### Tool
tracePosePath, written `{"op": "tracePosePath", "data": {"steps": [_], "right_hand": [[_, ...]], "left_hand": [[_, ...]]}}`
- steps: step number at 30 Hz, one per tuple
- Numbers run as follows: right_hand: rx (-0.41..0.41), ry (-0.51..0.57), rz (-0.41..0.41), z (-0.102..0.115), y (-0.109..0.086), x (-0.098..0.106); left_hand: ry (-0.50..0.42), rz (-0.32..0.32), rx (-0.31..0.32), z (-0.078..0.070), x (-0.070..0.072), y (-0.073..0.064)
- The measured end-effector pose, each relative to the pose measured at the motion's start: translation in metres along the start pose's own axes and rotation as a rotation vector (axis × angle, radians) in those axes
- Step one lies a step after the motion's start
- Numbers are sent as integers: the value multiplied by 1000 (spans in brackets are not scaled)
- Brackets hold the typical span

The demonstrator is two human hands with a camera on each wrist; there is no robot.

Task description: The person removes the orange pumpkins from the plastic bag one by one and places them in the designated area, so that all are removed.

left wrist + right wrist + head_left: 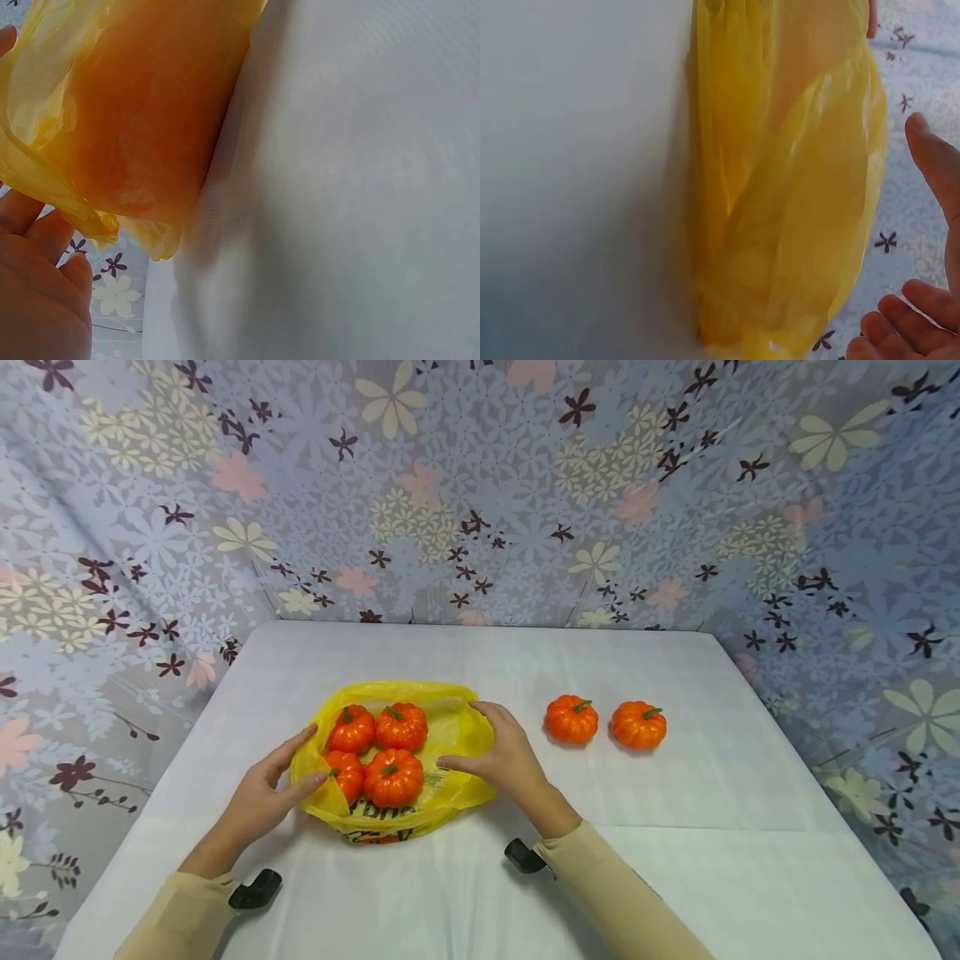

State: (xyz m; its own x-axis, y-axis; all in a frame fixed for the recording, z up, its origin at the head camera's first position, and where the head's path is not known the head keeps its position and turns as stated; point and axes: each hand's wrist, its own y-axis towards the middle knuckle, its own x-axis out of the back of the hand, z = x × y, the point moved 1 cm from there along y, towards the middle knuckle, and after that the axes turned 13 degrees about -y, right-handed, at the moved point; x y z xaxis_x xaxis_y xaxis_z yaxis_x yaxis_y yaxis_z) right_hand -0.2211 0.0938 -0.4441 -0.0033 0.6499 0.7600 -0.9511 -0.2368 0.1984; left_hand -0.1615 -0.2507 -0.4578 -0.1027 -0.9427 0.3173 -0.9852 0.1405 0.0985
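Note:
A yellow plastic bag (450, 793) with dark print lies mouth-up on the table, several small orange pumpkins (393, 778) with green stems inside it. My left hand (258, 797) is at the bag's left side, thumb over the rim and fingers along the outer edge; in the left wrist view, the relaxed fingers of that hand (41, 277) lie against the yellow plastic. At the bag's right side is my right hand (517, 764), its thumb and fingers spread around the rim. From the right wrist, the hand (922, 322) holds nothing, its thumb apart from the bag.
Two more pumpkins, one nearer the bag (572, 720) and one farther right (638, 725), sit on the white tablecloth (720, 877). Floral fabric (480, 485) hangs behind the table and at both sides. A black wrist device (256, 889) shows at the left sleeve.

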Motion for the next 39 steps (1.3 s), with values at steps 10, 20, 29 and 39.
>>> {"op": "tracePosePath", "data": {"steps": [10,20,29,39], "right_hand": [[10,30,74,11,-3,-14],[24,153,163,25,-7,-23],[26,173,190,33,-9,-34],[7,114,197,39,-12,-46]], "left_hand": [[-12,-1,-3,0,1,-1],[-13,-7,-4,1,1,-1],[-6,-8,-13,3,0,-2],[-18,-4,-23,4,0,-2]]}}
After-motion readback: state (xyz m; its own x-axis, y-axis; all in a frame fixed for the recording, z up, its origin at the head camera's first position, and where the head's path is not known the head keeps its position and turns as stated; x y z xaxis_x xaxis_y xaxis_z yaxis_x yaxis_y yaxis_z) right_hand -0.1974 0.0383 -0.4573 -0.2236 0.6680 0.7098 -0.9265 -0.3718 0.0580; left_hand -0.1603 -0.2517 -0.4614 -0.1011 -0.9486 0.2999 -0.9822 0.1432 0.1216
